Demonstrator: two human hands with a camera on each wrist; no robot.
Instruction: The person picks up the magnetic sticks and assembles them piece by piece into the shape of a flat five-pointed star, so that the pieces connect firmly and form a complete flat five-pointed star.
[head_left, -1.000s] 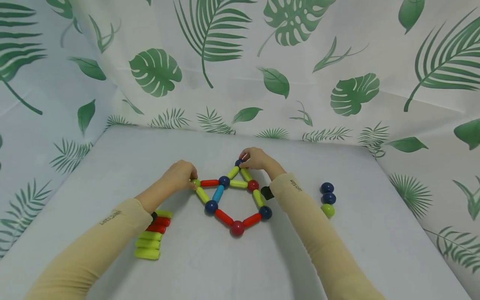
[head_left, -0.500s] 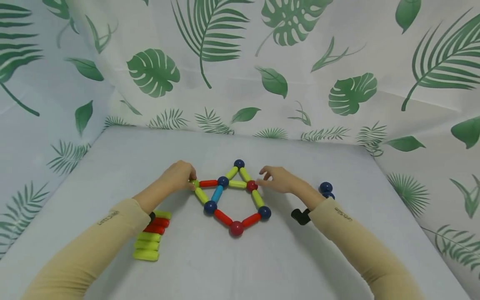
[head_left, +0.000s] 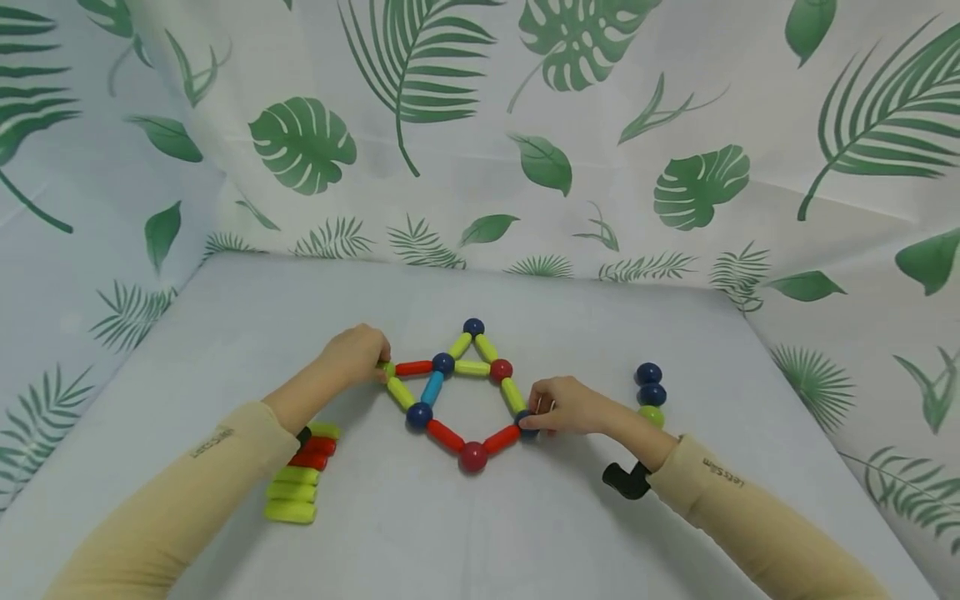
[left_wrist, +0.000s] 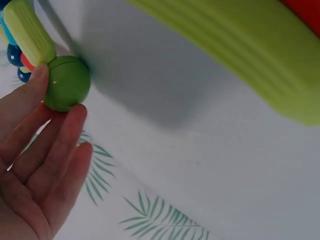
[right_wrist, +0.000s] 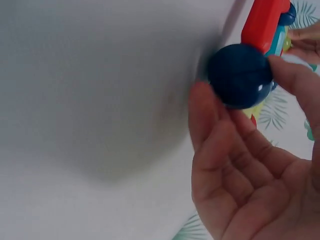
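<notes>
A flat figure of coloured rods joined by balls lies mid-table in the head view. My left hand (head_left: 356,357) pinches the green ball (left_wrist: 68,83) at its left corner between thumb and fingers. At the right corner, my right hand (head_left: 572,406) holds the dark blue ball (right_wrist: 240,76), thumb on one side and fingertips on the other. A red rod (head_left: 502,439) and a yellow-green rod (head_left: 513,395) run from that blue ball. The red ball (head_left: 473,457) forms the near corner, and another blue ball (head_left: 473,327) tops the far triangle.
Several loose yellow-green rods (head_left: 291,512) and red rods (head_left: 312,459) lie in a row beside the left forearm. Blue balls (head_left: 649,374) and a green ball (head_left: 651,415) stand in a line at right, close to the right wrist. A leaf-patterned cloth (head_left: 450,192) hangs behind.
My right hand has let go of the top blue ball, moved toward me past the red ball, and taken hold of the right-corner blue ball. The left hand stays on the green ball.
</notes>
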